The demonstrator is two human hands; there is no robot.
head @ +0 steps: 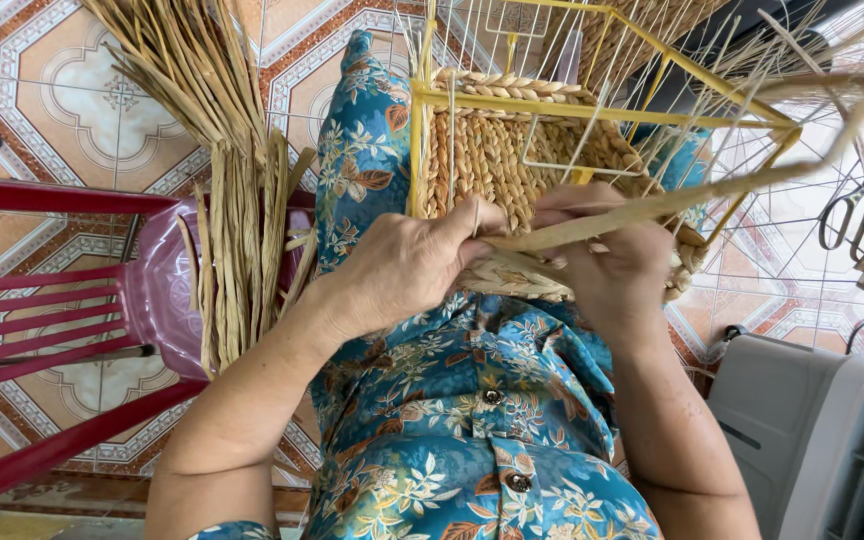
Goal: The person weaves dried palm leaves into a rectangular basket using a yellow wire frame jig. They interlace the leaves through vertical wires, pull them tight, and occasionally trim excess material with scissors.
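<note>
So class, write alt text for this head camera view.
Two hands, left hand and right hand, weave a flat straw strand into a woven basket on a yellow wire frame, held in a lap; a straw bundle rests on a red chair.

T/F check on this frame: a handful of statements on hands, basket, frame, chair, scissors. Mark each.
1. Both hands work at the woven basket on the lap. True: the left hand and right hand rest on its near edge.
2. The wire frame around the basket is red. False: it is yellow.
3. The right hand grips a long flat straw strand. True.
4. The bundle of dried straw lies on a grey box. False: it leans on a red plastic chair.
5. Scissors are in the left hand. False: they lie on the tiled floor, at the right of the picture.
</note>
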